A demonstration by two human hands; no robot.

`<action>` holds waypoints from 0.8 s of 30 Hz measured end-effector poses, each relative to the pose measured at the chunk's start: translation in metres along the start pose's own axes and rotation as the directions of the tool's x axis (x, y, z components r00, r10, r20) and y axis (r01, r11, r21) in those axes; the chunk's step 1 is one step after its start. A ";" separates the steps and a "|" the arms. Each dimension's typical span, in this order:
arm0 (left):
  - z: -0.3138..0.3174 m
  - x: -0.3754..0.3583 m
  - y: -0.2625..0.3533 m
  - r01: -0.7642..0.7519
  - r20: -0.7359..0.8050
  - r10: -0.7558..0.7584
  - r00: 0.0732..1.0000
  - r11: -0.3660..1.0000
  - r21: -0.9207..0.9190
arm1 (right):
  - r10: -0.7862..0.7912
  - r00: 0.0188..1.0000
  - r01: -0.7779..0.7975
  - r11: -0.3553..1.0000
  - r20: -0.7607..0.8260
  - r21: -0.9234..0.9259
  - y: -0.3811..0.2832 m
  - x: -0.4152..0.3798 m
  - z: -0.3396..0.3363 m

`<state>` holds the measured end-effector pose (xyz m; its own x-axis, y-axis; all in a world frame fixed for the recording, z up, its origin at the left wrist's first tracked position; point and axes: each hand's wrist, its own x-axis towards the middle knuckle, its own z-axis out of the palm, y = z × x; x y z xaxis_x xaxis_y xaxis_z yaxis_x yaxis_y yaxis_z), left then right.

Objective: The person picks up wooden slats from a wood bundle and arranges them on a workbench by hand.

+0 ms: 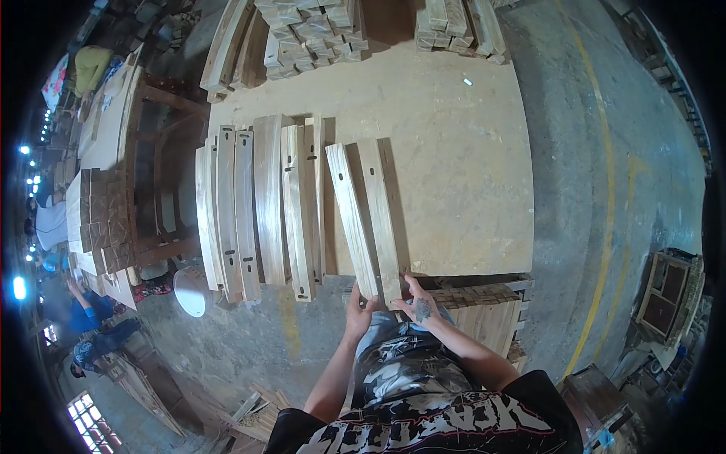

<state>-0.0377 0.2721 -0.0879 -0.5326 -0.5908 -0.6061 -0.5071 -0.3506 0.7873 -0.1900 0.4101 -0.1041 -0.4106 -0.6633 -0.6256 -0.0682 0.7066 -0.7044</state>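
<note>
Two long wooden pieces lie side by side near the table's front edge, each with a dark slot near its far end. My left hand (360,311) is closed round the near end of the left wooden piece (352,219). At the near end of the right wooden piece (383,219), my right hand (417,300) holds its side, with a tattoo showing on the back of the hand. Left of them, several slotted wooden pieces (270,200) lie in a row on the table (461,166).
Stacked wooden pieces (314,34) stand at the table's far edge, with another stack (454,30) to their right. A white bucket (190,292) is on the floor at left. More wood (484,321) lies below the table's front edge. Other people are at far left.
</note>
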 end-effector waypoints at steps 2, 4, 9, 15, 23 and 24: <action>0.004 -0.003 0.002 -0.004 0.023 0.004 1.000 1.000 -0.004 | -0.079 0.996 0.079 0.997 -0.032 0.002 0.006 0.001 0.005; 0.004 -0.001 -0.004 -0.031 0.036 0.031 0.999 0.999 0.007 | -0.128 0.991 0.125 0.991 -0.049 -0.046 0.003 0.000 0.006; -0.002 -0.002 -0.011 0.018 0.132 -0.002 0.991 0.992 -0.126 | -0.172 0.984 0.172 0.985 0.032 0.014 0.001 0.002 -0.006; -0.011 0.002 -0.021 0.111 0.209 -0.105 0.972 0.994 -0.018 | -0.101 0.991 0.118 0.967 0.084 -0.227 -0.046 0.014 -0.054; -0.011 0.001 -0.006 0.034 0.200 -0.017 0.980 0.996 -0.080 | -0.123 0.878 0.055 0.986 -0.464 -0.156 -0.126 0.095 -0.015; -0.011 0.001 -0.002 0.063 0.207 -0.037 0.978 0.991 -0.118 | -0.086 0.868 -0.007 0.983 -0.488 -0.186 -0.138 0.103 -0.008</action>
<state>-0.0299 0.2643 -0.0889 -0.6418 -0.4143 -0.6454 -0.4560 -0.4704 0.7555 -0.2304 0.2461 -0.0690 -0.7948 -0.5164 -0.3188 -0.2331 0.7448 -0.6252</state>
